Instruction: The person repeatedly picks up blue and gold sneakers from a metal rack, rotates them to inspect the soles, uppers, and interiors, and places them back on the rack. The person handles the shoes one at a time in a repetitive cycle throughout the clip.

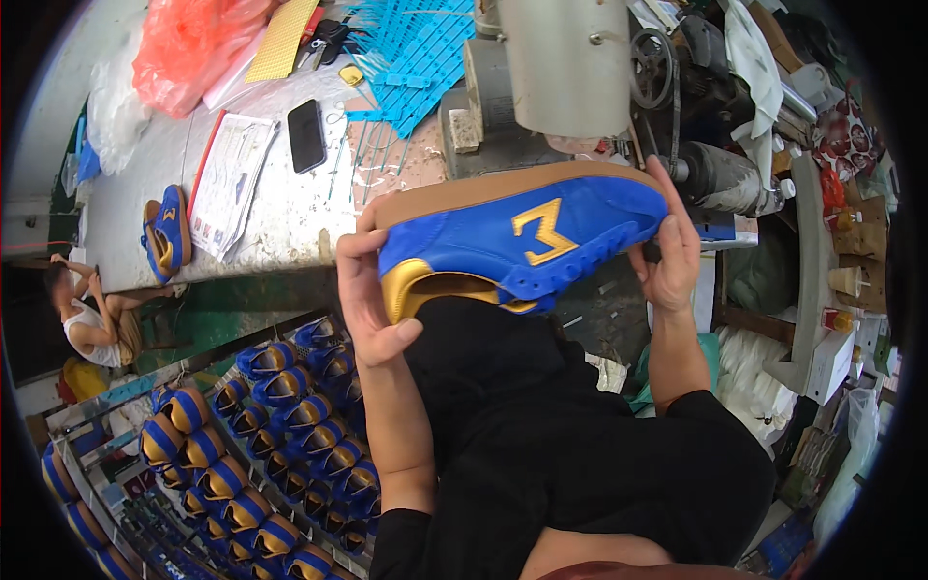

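A blue sneaker [464,232] with a tan sole and a gold zigzag patch on its side lies sideways between my two hands, above my lap. Its sole faces away from me and its opening, lined in gold, faces me. At the heel, my left hand [372,290] is wrapped round the shoe, with the thumb sticking out to the right. My right hand [670,251] supports the toe, fingers reaching up along its end. No laces show in the eyelets. Just beyond the shoe stands a grey machine [565,68].
On the white table [271,193] lie a phone [306,136], papers [230,184], blue plastic ties [416,68], a red bag [188,48] and a pair of blue shoes [167,235]. Racks of similar shoes [246,507] stand at lower left. Another person [94,319] sits at far left.
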Tool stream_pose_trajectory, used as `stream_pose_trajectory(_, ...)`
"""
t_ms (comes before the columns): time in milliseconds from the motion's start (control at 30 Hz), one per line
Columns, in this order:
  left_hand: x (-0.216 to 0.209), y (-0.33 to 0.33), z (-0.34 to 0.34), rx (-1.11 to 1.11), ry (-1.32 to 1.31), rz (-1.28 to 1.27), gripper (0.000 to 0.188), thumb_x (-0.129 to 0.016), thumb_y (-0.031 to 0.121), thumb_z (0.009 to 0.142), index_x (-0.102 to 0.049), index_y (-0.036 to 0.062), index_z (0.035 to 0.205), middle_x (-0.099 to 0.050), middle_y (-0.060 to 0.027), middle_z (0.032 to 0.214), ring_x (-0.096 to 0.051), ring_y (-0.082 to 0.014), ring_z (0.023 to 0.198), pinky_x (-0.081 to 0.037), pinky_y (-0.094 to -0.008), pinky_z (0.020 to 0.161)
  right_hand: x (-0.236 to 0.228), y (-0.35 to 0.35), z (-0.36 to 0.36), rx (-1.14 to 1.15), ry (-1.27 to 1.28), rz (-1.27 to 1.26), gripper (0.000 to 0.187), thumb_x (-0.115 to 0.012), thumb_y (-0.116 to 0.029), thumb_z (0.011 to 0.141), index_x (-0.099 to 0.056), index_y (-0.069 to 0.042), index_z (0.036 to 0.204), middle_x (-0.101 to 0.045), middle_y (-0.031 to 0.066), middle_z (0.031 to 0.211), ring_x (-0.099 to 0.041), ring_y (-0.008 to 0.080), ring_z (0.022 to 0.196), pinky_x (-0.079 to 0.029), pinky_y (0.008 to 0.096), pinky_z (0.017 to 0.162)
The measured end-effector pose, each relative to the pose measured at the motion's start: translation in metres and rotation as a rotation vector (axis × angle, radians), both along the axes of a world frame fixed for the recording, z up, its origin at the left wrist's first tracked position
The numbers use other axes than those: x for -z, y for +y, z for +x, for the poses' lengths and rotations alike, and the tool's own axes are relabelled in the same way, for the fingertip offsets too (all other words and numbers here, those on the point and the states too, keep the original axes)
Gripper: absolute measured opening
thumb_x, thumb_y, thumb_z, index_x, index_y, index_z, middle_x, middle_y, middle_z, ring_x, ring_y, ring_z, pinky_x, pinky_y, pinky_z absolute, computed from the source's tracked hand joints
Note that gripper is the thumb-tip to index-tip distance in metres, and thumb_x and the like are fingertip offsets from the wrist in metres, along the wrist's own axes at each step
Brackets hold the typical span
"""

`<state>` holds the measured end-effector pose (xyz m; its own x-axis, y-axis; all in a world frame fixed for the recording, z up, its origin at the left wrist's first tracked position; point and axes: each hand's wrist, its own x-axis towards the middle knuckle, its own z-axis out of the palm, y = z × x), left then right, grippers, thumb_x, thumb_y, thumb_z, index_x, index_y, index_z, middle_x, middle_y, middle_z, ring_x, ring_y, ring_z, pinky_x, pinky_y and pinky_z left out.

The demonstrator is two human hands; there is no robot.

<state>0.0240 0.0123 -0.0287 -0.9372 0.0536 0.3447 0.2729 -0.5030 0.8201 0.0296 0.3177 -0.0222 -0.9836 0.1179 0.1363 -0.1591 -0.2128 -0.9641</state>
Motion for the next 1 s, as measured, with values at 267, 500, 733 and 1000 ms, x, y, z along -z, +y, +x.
stream_pose_trajectory(267,-0.011,0.042,-0.024,0.185,0.109,0.004,0.080,-0.080,0.018,0.058,-0.044,0.0088,0.128,-0.028,-0.0240,0.146,-0.038,-0.0351,0.134,-0.031,-0.0435,0.111,-0.004,0.035,0.010,0.201,0.111,0.028,0.063,-0.046,-0.037,0.101,-0.033,0.006,0.145,-0.065,0.0095,0.109,-0.046,0.0020,0.053,-0.031,0.0160,0.040)
stream_pose_trajectory(500,-0.021,0.050,-0.048,0.225,0.086,-0.005,0.079,-0.081,0.023,0.059,-0.044,0.0073,0.128,-0.031,-0.0252,0.145,-0.036,-0.0355,0.136,-0.032,-0.0444,0.111,-0.003,0.041,0.007,0.287,0.190,0.019,0.066,-0.049,-0.041,0.100,-0.035,0.007,0.143,-0.065,0.0099,0.109,-0.045,0.0016,0.052,-0.031,0.0159,0.039)
stream_pose_trajectory(733,-0.018,0.045,-0.064,0.186,-0.108,0.050,0.086,-0.078,0.028,0.067,-0.033,0.0002,0.136,-0.050,-0.0197,0.128,-0.053,-0.0308,0.120,-0.041,-0.0433,0.106,-0.015,0.039,0.006,0.265,0.164,0.007,0.067,-0.052,-0.037,0.099,-0.033,0.010,0.143,-0.062,0.0144,0.121,-0.048,0.0008,0.052,-0.032,0.0141,0.039)
stream_pose_trajectory(1000,-0.008,0.018,-0.071,0.163,-0.170,0.068,0.084,-0.069,0.033,0.072,-0.033,-0.0014,0.140,-0.048,-0.0208,0.134,-0.050,-0.0318,0.125,-0.038,-0.0441,0.108,-0.022,0.020,0.000,0.132,0.091,-0.013,0.058,-0.051,-0.025,0.100,-0.033,0.008,0.144,-0.061,0.0144,0.123,-0.044,0.0004,0.052,-0.031,0.0147,0.039)
